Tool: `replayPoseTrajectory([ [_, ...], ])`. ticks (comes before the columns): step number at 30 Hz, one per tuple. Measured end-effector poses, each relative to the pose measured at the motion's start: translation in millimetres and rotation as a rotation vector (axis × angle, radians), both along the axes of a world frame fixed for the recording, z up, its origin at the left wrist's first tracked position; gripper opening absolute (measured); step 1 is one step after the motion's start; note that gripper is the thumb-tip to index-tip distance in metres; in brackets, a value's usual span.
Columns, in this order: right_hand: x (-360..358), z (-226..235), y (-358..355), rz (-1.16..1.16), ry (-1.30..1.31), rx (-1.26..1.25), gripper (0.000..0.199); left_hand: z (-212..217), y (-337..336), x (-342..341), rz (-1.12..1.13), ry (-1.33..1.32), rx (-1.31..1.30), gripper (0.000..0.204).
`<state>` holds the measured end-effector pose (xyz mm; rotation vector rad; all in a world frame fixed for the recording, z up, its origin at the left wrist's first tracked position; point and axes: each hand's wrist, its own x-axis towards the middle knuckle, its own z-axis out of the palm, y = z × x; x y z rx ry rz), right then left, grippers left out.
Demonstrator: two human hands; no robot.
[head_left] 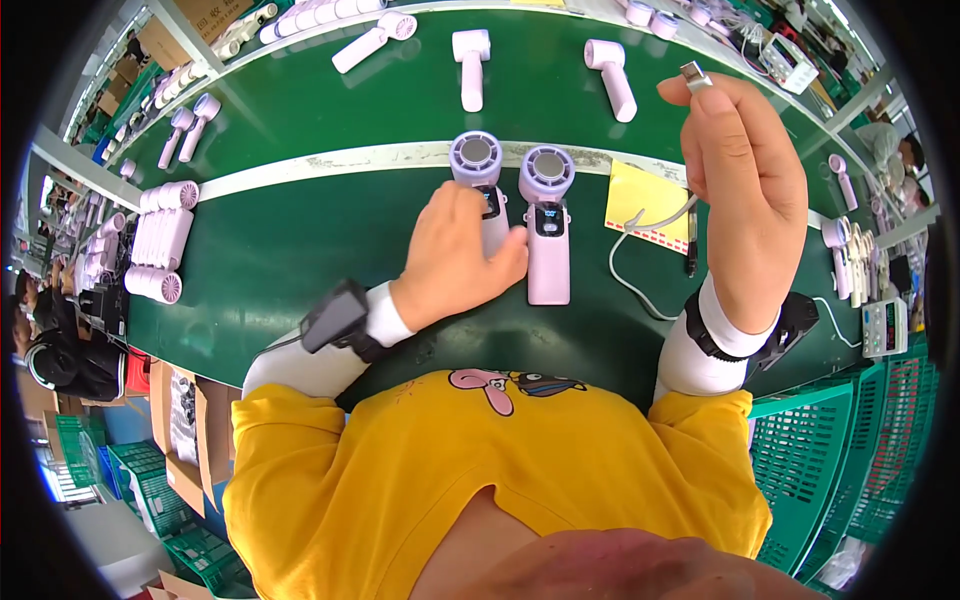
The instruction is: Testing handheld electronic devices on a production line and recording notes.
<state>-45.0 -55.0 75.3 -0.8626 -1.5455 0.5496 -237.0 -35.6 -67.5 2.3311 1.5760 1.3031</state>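
Two lilac handheld fans lie side by side on the green table in front of me, heads pointing away. Over the handle of the left fan (pixel 476 156) is my left hand (pixel 450 255), its fingers curled round it and its thumb reaching toward the other fan. That right fan (pixel 549 265) lies face up, with a small lit display on its handle. Raised at the right, my right hand (pixel 745 165) pinches a small metal-tipped cable plug (pixel 694 76) between thumb and finger. A white cable (pixel 622 270) loops on the table below that hand.
A yellow paper (pixel 640 205) and a black pen (pixel 692 245) lie right of the fans. Stacked lilac fans (pixel 163 240) stand at the left. More fans lie on the green conveyor belt (pixel 530 75) beyond. A white meter (pixel 884 328) and green crates (pixel 805 450) are at the right.
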Motion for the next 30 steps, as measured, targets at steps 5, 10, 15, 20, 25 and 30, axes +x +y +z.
replayPoseTrajectory([
  [5,13.7,6.5,-11.4,0.062,0.005,0.009,0.018,-6.6,-6.6,-20.7,0.134,0.148,-0.111,0.034],
  [10,5.4,4.5,-6.0,0.108,0.048,-0.117,0.021,37.7,4.8,-47.3,-0.055,-0.264,-0.949,0.039],
  [15,3.3,-3.6,8.6,0.066,-0.151,0.21,0.035,64.5,-30.5,-2.2,-0.314,-0.44,-0.406,0.041],
  [20,2.8,-10.2,14.9,0.122,-0.316,0.413,0.05,63.0,-45.9,4.3,-0.374,-0.195,-0.201,0.043],
  [25,-8.5,-16.0,9.8,0.257,-0.124,0.2,0.051,59.8,-25.2,-9.9,-0.421,-0.102,0.051,0.046],
  [30,-22.2,-9.0,-5.7,0.406,0.085,-0.026,0.054,56.4,8.4,-14.4,-0.604,-0.02,0.235,0.04],
])
